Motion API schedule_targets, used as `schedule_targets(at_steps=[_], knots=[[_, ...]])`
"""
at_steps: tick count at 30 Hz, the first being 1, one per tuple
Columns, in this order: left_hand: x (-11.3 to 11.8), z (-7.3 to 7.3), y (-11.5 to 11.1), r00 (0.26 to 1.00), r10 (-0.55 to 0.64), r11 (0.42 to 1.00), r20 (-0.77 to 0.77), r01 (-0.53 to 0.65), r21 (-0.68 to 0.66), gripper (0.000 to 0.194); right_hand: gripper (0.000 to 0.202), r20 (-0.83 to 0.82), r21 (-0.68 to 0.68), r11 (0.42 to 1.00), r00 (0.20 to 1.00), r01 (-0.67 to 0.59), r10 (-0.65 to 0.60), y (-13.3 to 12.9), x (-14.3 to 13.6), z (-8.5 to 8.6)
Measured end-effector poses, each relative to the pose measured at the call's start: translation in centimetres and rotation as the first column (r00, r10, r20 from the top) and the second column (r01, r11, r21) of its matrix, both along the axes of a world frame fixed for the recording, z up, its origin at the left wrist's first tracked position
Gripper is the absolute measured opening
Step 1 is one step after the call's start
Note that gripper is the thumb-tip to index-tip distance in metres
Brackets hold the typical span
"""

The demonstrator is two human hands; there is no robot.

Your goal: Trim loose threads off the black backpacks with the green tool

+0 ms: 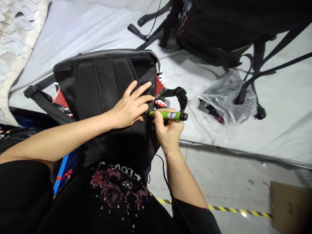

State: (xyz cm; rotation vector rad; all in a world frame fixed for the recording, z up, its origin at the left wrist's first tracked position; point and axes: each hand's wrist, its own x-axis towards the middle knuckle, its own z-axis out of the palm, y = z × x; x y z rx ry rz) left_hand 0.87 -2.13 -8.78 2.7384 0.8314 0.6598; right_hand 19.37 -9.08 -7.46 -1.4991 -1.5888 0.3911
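Note:
A black backpack (109, 81) lies with its padded back panel up, partly on the white-covered table and partly against my body. Spread fingers of my left hand (133, 105) rest flat on the panel's right part. Beside its fingertips, my right hand (169, 128) grips a green marker-like pen (170, 115) with a black end. The pen's other end points left at the bag's right edge; its tip is hard to make out. Red and white patterned pieces (159, 86) show along the bag's side.
Another black backpack (209, 35) with loose straps lies at the back right. Below it is a clear plastic bag (226, 97) with dark items. The white table (275, 130) ends above a tiled floor (226, 175) with striped tape and a cardboard box (290, 208). A thin cable hangs by my right arm.

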Motion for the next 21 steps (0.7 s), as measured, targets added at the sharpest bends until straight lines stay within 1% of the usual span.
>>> schedule_targets(at_steps=[5,8,11,14,16,18,21], knots=[[0.0,0.3,-0.2,1.0,0.006,1.0,-0.011,-0.006,0.004,0.018,0.023,0.005,-0.014,1.0,1.0,0.015,-0.014,0.0,0.1,0.0],[0.0,0.4,-0.2,1.0,0.003,0.999,-0.006,-0.002,0.042,0.017,0.023,0.031,-0.02,1.0,0.999,0.014,-0.013,0.0,0.2,0.0],[0.1,0.4,-0.3,1.0,-0.001,0.998,-0.011,0.002,0.07,0.016,0.023,0.003,-0.015,1.0,1.0,0.014,-0.014,0.0,0.3,-0.2],[0.1,0.7,-0.5,0.999,0.001,0.995,-0.032,0.002,0.101,0.018,0.023,0.012,-0.005,1.0,1.0,0.007,-0.006,0.1,0.4,-0.4],[0.0,1.3,-0.3,0.999,0.007,0.99,-0.05,0.0,0.138,0.023,0.023,-0.003,0.008,1.0,1.0,-0.006,0.006,0.2,0.5,-0.6],[-0.2,2.3,0.4,0.996,-0.007,0.985,-0.093,0.023,0.171,0.026,0.022,-0.026,0.032,0.999,0.999,-0.018,0.019,0.2,0.8,-0.6],[-0.6,4.5,2.2,0.966,-0.098,0.969,-0.241,0.148,0.199,0.027,0.021,-0.017,0.043,0.998,0.999,-0.036,0.036,-0.2,1.4,-0.4]])
